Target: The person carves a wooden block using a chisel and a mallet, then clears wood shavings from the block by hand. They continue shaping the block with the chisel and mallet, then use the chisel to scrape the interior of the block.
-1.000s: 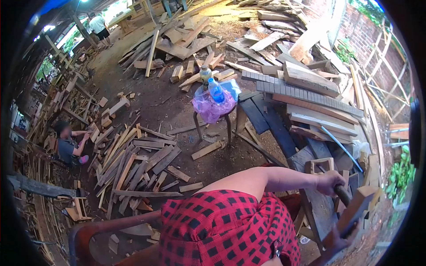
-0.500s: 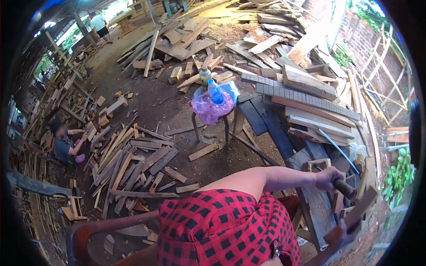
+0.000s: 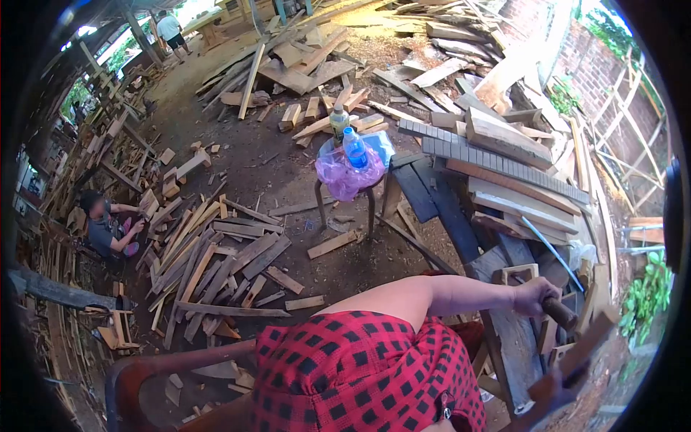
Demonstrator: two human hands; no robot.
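Two hands work at the lower right of the head view. The left hand closes its grip fully around one dark wooden handle, which sticks out of the fist toward the right; whatever head the handle carries is hidden, so I cannot tell what tool it is. The right hand shows only partly at the frame's bottom edge, its grip shut on one long wooden strip that slants up to the right, just below the handle and apart from it. Both sit over the near end of a dark plank surface, where one small open wooden frame stands just left of the left hand. Further along the same surface lie stacked boards, among them one long notched plank running toward the far right edge. Beyond the surface's far left corner, one small stool carries one pink plastic bag and two bottles: a blue-labelled bottle and a yellowish bottle behind it. Scrap wood pieces, too many to count, cover the dirt floor. One seated person works among them at the left, and one standing person is far off at the top left.
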